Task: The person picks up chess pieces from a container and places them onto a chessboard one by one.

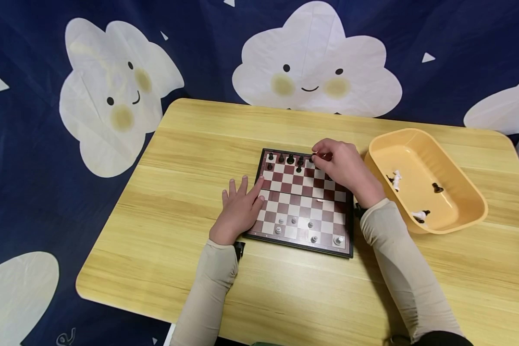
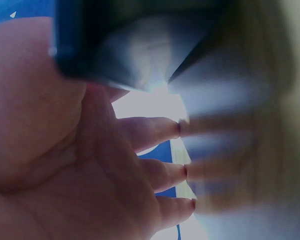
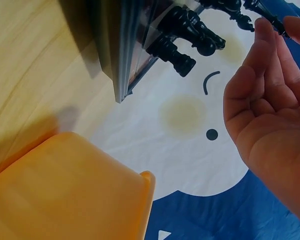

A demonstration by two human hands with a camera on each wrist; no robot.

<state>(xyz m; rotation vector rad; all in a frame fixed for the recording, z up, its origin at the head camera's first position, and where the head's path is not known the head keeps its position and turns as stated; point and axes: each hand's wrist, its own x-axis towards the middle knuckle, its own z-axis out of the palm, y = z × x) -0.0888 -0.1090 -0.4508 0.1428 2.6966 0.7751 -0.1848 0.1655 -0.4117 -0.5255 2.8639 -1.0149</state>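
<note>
A chessboard (image 1: 291, 197) with dark red and white squares lies on the table. My left hand (image 1: 238, 211) rests at its left edge with fingers spread, the index finger touching the board. At the far edge my right hand (image 1: 346, 168) pinches a black chess piece (image 3: 264, 14) by its top, between thumb and fingers. Other black pieces (image 1: 290, 159) stand along the far rows, and the right hand hides some of them. Several white pieces (image 1: 310, 224) stand on the near rows. In the left wrist view the left hand's palm (image 2: 100, 165) and straight fingers show, blurred beside the board.
A yellow plastic bin (image 1: 463, 192) stands right of the board, close to the right forearm. Inside lie a few loose black and white pieces (image 1: 396, 180). The wooden table (image 1: 164, 192) ends at a blue cloth (image 1: 207, 53) with white clouds.
</note>
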